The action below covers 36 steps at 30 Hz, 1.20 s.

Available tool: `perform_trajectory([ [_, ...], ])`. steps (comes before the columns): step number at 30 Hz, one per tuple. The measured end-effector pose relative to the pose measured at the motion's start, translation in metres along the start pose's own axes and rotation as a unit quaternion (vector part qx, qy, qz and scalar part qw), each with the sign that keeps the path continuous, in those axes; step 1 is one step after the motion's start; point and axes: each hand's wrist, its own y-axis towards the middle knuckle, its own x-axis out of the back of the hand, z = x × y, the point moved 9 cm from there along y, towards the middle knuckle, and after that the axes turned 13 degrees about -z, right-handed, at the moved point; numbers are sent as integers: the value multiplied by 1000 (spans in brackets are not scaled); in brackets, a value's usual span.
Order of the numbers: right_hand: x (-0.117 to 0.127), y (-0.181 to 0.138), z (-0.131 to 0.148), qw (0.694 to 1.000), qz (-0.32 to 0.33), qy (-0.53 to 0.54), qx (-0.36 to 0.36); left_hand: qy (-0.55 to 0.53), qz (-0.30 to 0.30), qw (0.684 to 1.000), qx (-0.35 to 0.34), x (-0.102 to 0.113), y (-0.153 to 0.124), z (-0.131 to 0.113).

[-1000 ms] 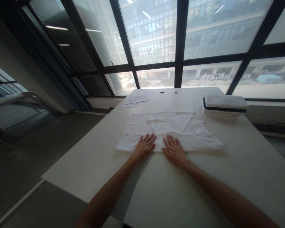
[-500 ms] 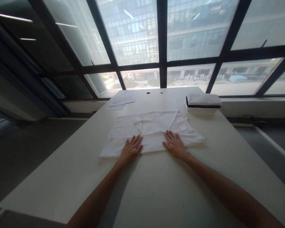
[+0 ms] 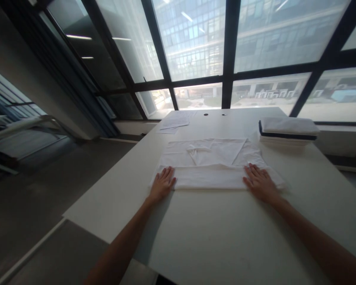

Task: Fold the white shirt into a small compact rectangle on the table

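Note:
A white garment [image 3: 213, 158], partly folded, lies flat on the white table [image 3: 225, 237]. My left hand [image 3: 162, 183] rests flat on its near left corner, fingers stretched out. My right hand [image 3: 259, 182] lies flat on the near right corner, fingers spread. Both palms press on the folded near edge of the cloth, and neither hand holds anything.
A stack of folded cloths [image 3: 287, 130], white with a dark layer, sits at the table's far right. Sheets of paper [image 3: 175, 122] lie at the far left. Two small dark holes [image 3: 206, 114] mark the far edge. Large windows stand behind; the floor drops away on the left.
Both hands have slid apart along the near edge of the garment, from its middle out to its left and right corners. The camera view has also shifted.

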Motion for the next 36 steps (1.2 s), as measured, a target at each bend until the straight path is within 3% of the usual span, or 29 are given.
perform_trajectory([
  [3,0,0,1,1000,-5,1,5,18,-14,998,51,5,-12,34],
  [5,-1,0,0,1000,-6,1,4,25,-26,997,71,7,-16,44],
  [12,-2,0,-1,1000,-9,-8,1,57,-30,994,91,12,-17,41],
  [17,1,-19,-1,999,-29,-3,25,78,-25,993,86,8,-55,42],
  [21,4,-36,-5,999,-38,13,34,46,-30,994,99,4,-79,59],
  [25,11,-24,-16,997,-52,40,32,-12,-91,990,108,25,-55,73],
  [28,21,-3,-28,994,-73,69,32,-35,-112,982,150,38,-28,82],
  [32,28,14,-39,990,-82,106,40,-53,-112,967,224,38,-12,91],
  [36,25,14,-43,990,-86,108,30,-42,-122,962,241,35,-13,95],
])
